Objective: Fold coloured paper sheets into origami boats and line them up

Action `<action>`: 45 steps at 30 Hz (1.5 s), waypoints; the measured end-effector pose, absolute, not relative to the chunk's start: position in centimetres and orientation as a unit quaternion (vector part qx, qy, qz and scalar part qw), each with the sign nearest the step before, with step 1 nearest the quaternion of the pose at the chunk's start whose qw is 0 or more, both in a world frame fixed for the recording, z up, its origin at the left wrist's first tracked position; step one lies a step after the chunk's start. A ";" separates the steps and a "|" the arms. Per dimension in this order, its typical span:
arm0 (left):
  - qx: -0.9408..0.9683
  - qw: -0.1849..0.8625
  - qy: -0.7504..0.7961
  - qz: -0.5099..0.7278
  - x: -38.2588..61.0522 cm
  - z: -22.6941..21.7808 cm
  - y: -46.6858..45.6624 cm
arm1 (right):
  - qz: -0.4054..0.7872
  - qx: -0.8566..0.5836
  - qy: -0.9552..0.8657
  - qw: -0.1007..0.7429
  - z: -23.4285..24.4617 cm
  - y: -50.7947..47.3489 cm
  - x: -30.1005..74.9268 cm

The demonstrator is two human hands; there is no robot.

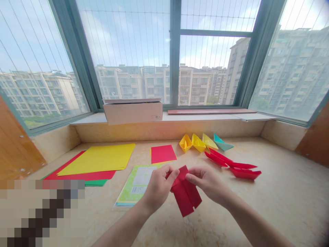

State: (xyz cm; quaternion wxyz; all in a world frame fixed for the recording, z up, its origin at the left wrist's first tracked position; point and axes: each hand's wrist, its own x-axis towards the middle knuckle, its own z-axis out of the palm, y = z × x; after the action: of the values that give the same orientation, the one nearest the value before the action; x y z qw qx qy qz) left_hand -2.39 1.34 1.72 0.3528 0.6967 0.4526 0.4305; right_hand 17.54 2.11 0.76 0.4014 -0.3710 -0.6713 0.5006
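My left hand [158, 187] and my right hand [207, 183] both pinch the top of a partly folded red paper [186, 195], held just above the stone sill. Its lower end hangs toward me with a small notch. Beyond my hands lie finished paper boats: yellow boats [195, 142], one teal boat [222, 143] and red boats [232, 166].
A small red sheet [162, 153] lies ahead. Yellow sheets [99, 157] rest on red and green sheets at the left. A printed green leaflet [136, 183] sits by my left hand. A cardboard box [133, 111] stands on the window ledge.
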 end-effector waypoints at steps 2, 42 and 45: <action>0.701 0.349 0.456 0.424 -2.4 1.6 1.4 | 0.516 -0.367 -0.672 0.384 0.7 2.1 17.6; 0.600 0.638 0.347 0.337 -1.6 1.8 0.4 | 0.527 -0.361 -0.668 0.382 1.8 2.7 20.1; 0.626 0.634 0.351 0.289 -1.6 1.6 0.4 | 0.501 -0.377 -0.680 0.380 1.8 2.7 20.0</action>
State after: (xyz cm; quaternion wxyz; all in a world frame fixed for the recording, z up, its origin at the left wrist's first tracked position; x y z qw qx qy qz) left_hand -1.56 0.42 1.63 0.6336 0.6264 0.3505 0.2887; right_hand 19.99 2.65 1.77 0.3804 -0.3770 -0.6795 0.5014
